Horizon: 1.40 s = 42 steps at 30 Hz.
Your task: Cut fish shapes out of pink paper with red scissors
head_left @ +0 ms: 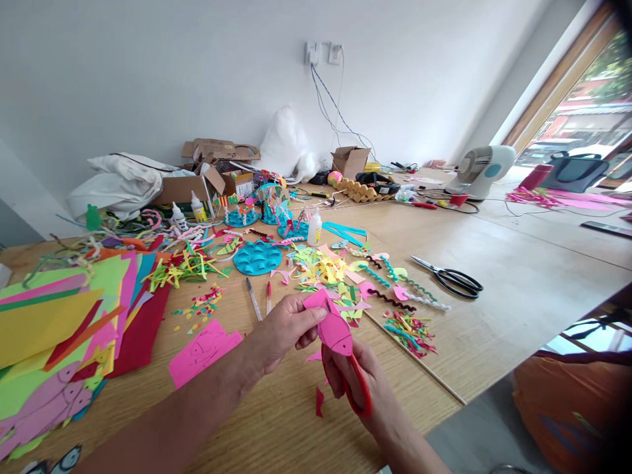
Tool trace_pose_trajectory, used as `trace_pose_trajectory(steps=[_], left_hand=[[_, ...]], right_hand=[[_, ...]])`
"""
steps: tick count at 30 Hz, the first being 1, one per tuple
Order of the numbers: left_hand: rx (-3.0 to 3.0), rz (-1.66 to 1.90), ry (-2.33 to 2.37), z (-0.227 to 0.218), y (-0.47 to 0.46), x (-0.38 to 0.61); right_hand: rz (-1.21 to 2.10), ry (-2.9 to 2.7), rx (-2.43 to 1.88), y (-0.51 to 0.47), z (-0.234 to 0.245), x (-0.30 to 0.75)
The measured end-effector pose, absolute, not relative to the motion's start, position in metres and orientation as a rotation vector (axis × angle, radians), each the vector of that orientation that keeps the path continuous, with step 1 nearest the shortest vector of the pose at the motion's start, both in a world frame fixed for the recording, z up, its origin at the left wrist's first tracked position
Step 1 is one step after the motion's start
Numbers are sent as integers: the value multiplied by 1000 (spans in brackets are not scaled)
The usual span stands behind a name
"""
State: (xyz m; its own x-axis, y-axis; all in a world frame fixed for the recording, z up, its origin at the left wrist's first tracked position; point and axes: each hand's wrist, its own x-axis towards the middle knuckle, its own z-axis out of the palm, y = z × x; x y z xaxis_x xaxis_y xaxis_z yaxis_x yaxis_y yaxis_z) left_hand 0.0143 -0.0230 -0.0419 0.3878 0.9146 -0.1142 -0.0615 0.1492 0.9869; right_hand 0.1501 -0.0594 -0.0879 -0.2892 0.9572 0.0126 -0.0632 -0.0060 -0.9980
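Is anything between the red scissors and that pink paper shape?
Nothing visible. The left hand pinches the pink paper shape, and the red scissors in the right hand touch its lower edge.

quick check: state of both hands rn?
Left hand: closed, pinching the pink paper cutout.
Right hand: closed, fingers through the handles of the red scissors.

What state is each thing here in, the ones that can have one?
left hand, pinching the pink paper shape
right hand, gripping the red scissors, blades mostly hidden by the paper
black scissors, flat on the table, untouched
glue bottle, upright
cardboard box, flaps open
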Motion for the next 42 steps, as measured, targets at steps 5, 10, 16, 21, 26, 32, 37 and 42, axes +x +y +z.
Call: trace_pose_trajectory(steps=[5, 10, 16, 21, 26, 32, 37, 42], left_hand=[[1204, 846, 929, -43, -24, 14], [1177, 842, 930, -43, -23, 14], [1181, 841, 925, -43, -22, 15], [1191, 824, 929, -46, -21, 15], [1189, 821, 941, -47, -22, 15], [1194, 822, 930, -48, -23, 16], [1209, 833, 927, -48, -22, 16], [1202, 821, 920, -48, -23, 15]], right_hand=[[1428, -1399, -1012, -60, -89, 152], [1456, -1371, -977, -60, -94, 153], [1473, -1349, -976, -59, -95, 153], [1435, -1410, -988, -60, -88, 153], [1404, -1446, -985, -62, -89, 155], [1423, -1416, -958, -60, -96, 155], [1459, -1372, -935, -61, -100, 155], [1465, -1371, -931, -60, -99, 155]])
